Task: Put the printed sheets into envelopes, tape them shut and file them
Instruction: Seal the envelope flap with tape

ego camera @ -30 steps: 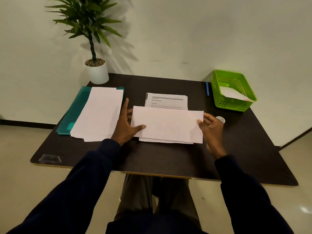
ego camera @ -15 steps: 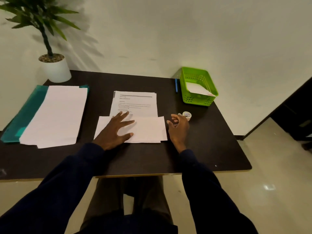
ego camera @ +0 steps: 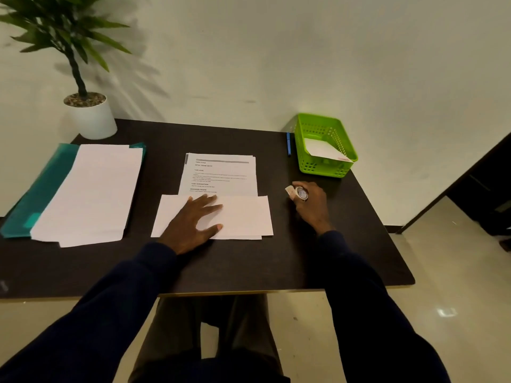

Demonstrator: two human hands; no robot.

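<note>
A white envelope (ego camera: 243,214) lies flat near the middle of the dark table (ego camera: 249,266). My left hand (ego camera: 193,225) presses on its left half with fingers spread straight. Behind the envelope sits a stack of printed sheets (ego camera: 221,172), partly covered by it. To the right of the envelope, my right hand (ego camera: 311,203) grips a small roll of tape (ego camera: 300,193), with a short loose end sticking out to the left. A green basket (ego camera: 326,167) at the back right holds a white envelope (ego camera: 323,150).
A pile of blank envelopes (ego camera: 91,192) rests on a teal folder (ego camera: 38,194) at the left. A potted plant (ego camera: 88,117) stands at the back left corner. A blue pen (ego camera: 289,143) lies beside the basket. The table's right edge drops to a pale floor.
My right hand left the envelope's right end, reached to the tape roll and picked it up. My left hand slid onto the envelope and flattened on it. The camera view swung right.
</note>
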